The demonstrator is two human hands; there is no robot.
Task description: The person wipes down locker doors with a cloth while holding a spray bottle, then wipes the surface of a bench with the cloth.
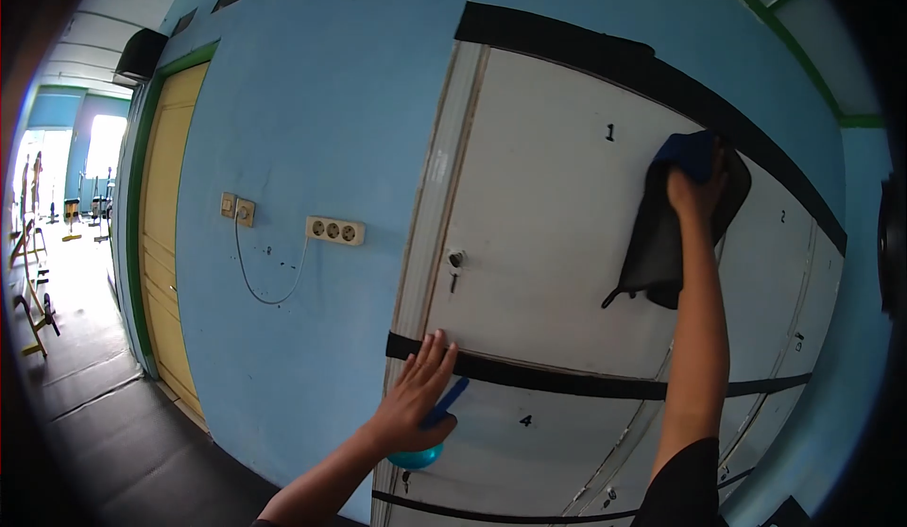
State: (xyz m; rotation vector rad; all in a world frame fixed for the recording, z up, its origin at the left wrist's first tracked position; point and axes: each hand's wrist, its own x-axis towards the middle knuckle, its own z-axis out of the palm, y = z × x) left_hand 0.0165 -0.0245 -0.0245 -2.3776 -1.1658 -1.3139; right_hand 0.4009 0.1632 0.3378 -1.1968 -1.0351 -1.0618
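The dark cloth (666, 234) hangs high against the white locker door (548, 215) marked 1, pressed there by the right hand (697, 192), which is clenched around its upper blue part, just under the black band (605, 55) on top of the lockers. Lower, the left hand (416, 399) grasps a blue spray bottle (430, 433) with the fingers stretched out, in front of the door marked 4. Left of the lockers, the blue wall (312, 102) carries a socket strip (335, 230), and a yellow door (170, 234) stands further away.

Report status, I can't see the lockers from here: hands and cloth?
Right hand grips dark cloth, pressed on locker door 1. Left hand holds blue spray bottle against locker 4. Nothing in the way.
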